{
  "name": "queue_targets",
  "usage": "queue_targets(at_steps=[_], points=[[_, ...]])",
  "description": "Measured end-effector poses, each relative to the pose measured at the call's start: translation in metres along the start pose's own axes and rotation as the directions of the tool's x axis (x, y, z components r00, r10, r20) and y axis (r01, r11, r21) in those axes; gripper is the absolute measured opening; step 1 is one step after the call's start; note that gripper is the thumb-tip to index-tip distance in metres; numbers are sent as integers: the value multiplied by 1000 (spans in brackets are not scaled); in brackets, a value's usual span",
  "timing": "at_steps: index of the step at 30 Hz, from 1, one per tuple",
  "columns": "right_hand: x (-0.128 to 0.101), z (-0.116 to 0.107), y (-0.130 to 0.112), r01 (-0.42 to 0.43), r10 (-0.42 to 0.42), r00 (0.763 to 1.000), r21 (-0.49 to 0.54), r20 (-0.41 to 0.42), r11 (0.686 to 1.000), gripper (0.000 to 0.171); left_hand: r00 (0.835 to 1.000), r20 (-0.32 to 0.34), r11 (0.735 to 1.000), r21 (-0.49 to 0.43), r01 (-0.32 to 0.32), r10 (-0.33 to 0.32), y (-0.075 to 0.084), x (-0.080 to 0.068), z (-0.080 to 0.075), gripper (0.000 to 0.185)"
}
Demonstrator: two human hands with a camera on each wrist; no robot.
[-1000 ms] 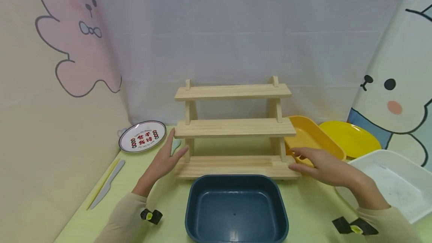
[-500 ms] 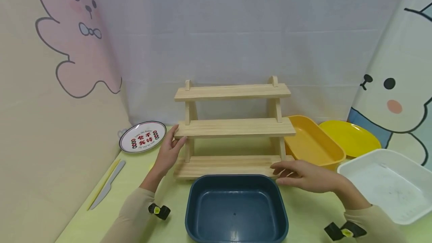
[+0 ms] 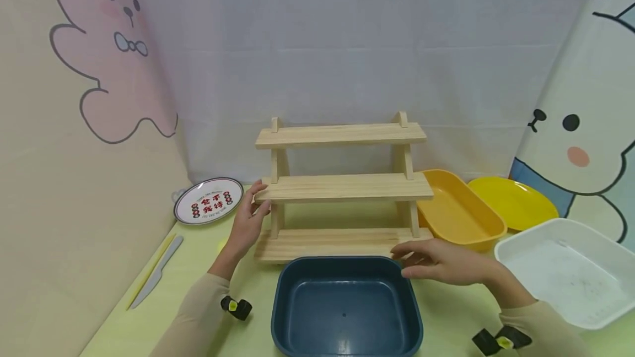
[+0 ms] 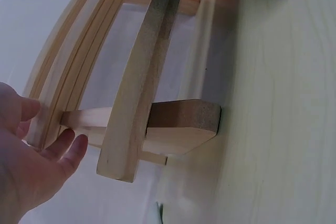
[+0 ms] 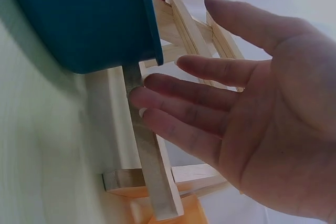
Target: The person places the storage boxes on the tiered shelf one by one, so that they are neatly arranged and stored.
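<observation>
You work on a pale yellow-green tabletop point(image 3: 446, 302) closed in by a white cloth backdrop and side panels printed with cartoon rabbits. Your left hand point(image 3: 246, 223) is at the left end of the three-tier pale wooden stepped shelf point(image 3: 342, 187), fingers reaching up round the end of its middle board and thumb below; the left wrist view shows the fingers only loosely bent beside the wood, so I cannot tell whether this is a true grip or a light touch. Your right hand point(image 3: 441, 262) lies flat and relaxed, fingers straight, fingertips at the right front corner of the shelf's bottom board, just beside the rim of the dark blue rectangular plastic tray point(image 3: 346, 307); it holds nothing. A second ago that hand was further right, by the orange tray, and the left hand was lower, at the bottom board; both have since closed in on the shelf, which has barely shifted, so you seem to be settling or steadying it rather than carrying it. The shelf stands upright between your hands, touching the blue tray's far edge. Beyond it to the right lie an orange rectangular tray point(image 3: 461, 211), a yellow round plate point(image 3: 513, 203) and a white plastic bin point(image 3: 565, 269); to the left, a round printed plate point(image 3: 208, 200) and a pale plastic knife point(image 3: 156, 274).
</observation>
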State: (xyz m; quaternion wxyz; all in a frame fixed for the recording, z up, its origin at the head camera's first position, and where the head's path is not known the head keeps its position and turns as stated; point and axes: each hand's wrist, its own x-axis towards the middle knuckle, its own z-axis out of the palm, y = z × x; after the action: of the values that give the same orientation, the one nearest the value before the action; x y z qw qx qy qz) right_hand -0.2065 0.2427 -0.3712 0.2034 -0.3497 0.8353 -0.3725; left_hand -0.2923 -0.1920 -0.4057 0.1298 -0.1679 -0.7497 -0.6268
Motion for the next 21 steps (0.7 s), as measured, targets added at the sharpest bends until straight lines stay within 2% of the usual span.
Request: queue_targets(at_steps=[7,12,16,21], points=[[3,5,8,-67,66,997,15,48,998,47,1000,-6,1000,9,20,-20,-1,3,-1,41],[6,9,15,-89,88,994,22,62,996,53,999,-35,999,33,18,-17,0,5,2,40],[9,12,17,-110,110,992,7,65,994,51,998,-48,998,35,52,-50,1,6,4,39],[12,16,18,-104,104,992,1,74,995,45,995,-33,995,10,95,-95,1,5,2,40]])
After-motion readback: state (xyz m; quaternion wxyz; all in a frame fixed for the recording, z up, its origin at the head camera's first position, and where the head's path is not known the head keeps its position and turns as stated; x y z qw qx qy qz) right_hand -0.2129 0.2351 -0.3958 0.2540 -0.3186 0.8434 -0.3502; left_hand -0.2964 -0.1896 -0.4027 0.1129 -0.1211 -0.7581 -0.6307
